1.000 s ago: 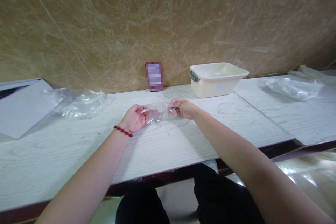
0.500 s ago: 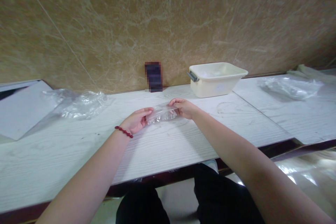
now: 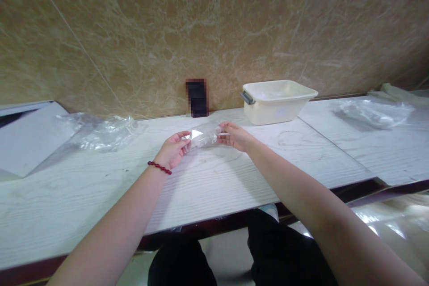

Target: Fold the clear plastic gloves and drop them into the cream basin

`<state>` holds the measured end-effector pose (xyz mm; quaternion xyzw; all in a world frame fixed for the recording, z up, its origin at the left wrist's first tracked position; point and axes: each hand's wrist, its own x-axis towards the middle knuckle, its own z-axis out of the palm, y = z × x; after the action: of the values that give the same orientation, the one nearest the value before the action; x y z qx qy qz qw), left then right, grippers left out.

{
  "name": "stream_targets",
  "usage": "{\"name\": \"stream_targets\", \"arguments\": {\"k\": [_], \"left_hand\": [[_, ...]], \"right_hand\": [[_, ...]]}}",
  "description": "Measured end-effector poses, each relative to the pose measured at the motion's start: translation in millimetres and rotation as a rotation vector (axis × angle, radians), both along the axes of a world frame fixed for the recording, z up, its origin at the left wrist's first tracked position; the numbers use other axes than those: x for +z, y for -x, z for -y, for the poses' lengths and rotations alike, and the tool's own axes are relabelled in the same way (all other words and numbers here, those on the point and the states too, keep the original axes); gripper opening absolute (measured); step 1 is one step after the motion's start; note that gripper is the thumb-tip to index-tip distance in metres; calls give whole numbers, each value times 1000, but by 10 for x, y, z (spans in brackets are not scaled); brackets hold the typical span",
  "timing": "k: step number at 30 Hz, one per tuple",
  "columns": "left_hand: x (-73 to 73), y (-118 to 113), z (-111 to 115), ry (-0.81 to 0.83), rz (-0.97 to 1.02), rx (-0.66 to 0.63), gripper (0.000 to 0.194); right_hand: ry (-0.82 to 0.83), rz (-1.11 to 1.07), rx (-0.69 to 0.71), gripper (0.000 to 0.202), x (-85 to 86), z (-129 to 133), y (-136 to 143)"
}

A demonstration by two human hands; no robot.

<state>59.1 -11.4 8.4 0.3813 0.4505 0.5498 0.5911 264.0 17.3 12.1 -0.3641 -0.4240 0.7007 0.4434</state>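
Observation:
A small clear plastic bag (image 3: 203, 136) hangs between my two hands, a little above the white table (image 3: 214, 178). My left hand (image 3: 173, 149), with a red bead bracelet on the wrist, pinches the bag's left end. Its right end is gripped by my right hand (image 3: 234, 135). The bag looks folded or rolled into a short strip. What is inside it I cannot make out.
A cream plastic tub (image 3: 276, 100) with a grey handle stands at the back right by the marble wall. Crumpled clear plastic (image 3: 100, 132) lies to the left, more plastic film (image 3: 372, 111) on the far right. A small dark object (image 3: 197, 97) leans against the wall.
Both hands have lifted the bag slightly and carried it a little away from me. The bag has been drawn into a tighter, shorter strip.

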Motion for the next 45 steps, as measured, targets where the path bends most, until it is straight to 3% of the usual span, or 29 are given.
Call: {"name": "stream_targets", "arguments": {"k": [8,17,27,36,40,45], "left_hand": [[-41,-18,-11,-39,-63,-7,22],[-52,2,-4,18,-98,-55,28],[-48,-20,8,89,-211,-19,33],[-60,-22,-13,88,-267,-45,35],[-89,-6,-32,89,-263,-53,35],[-94,-12,-41,87,-262,-64,33]], "right_hand": [[53,99,71,23,-26,-6,8],[11,268,-5,7,-1,21,17],[-49,453,-69,8,-84,-25,29],[-309,705,-148,8,-188,-71,49],[-406,912,-130,18,-118,-91,82],[-729,1294,-108,39,46,-239,129]]}}
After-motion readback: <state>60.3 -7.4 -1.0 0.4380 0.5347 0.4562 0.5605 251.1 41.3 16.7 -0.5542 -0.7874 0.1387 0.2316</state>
